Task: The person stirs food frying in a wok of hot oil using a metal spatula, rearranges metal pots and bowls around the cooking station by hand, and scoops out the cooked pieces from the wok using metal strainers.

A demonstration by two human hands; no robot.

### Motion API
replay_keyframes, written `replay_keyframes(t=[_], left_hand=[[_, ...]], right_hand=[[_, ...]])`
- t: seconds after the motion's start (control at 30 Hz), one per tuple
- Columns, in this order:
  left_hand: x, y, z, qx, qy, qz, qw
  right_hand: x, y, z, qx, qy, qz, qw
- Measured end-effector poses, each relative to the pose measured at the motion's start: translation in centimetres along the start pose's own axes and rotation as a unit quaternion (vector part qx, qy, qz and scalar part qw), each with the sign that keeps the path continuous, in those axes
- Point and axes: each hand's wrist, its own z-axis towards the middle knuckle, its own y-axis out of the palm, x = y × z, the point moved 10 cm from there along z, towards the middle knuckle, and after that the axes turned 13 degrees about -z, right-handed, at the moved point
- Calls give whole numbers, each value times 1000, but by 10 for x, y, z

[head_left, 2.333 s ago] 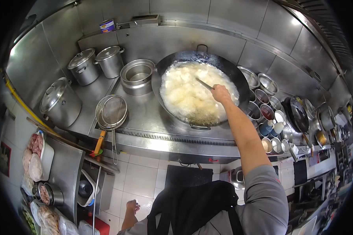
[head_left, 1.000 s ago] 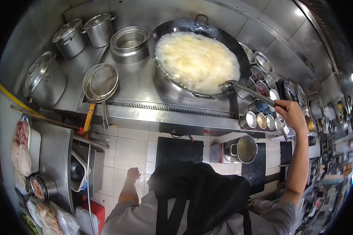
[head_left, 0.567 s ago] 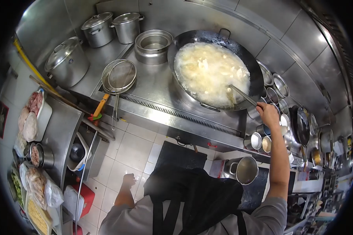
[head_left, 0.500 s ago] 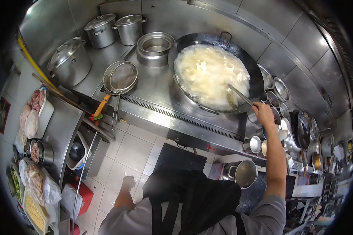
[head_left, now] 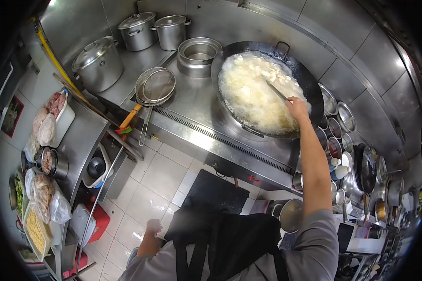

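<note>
Pale pieces lie in the frothing wok, cooking seemingly unfinished; the right hand grips a utensil; the left hand, half open, holds nothing visible.

The wok is dark metal — the counter glossy steel (floor tiles shiny).

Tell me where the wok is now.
In the head view, the wok sits right of centre on the steel cooktop, between the open pot to its left and metal bowls to its right.
</note>
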Motion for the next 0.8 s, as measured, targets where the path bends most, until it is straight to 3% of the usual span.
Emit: replay_keyframes(t=[0.13, 0.23, 0.27, 0.33, 0.37, 0.47, 0.57, 0.6, 0.67, 0.8], left_hand=[[8, -9, 11, -5, -11, -1, 1000], [35, -8, 33, -102, 12, 55, 993], [42, -11, 45, -90, 4, -35, 995], [69, -13, 58, -50, -1, -27, 998], [82, -15, 63, -31, -3, -21, 999], [125, -6, 88, -113, 45, 67, 990], [165, 13, 108, -188, 73, 48, 978], [176, 14, 106, -132, 74, 41, 988], [193, 26, 102, -158, 85, 39, 983], [178, 29, 129, -210, 60, 26, 976]], right_hand=[[-15, -63, -39, 8, 3, -14, 1000], [-18, -100, -75, 17, -21, 20, 999], [-25, -116, -92, 1, 1, 33, 999], [-53, -150, -128, -26, 36, 33, 998], [-61, -150, -136, -11, 11, 33, 999], [-87, -140, -163, 29, -73, 11, 997], [-88, -122, -182, -19, -35, 25, 999], [-87, -125, -190, -14, -24, 20, 999], [-80, -134, -207, -3, -7, 11, 1000], [-60, -151, -238, -8, 22, 22, 999]])
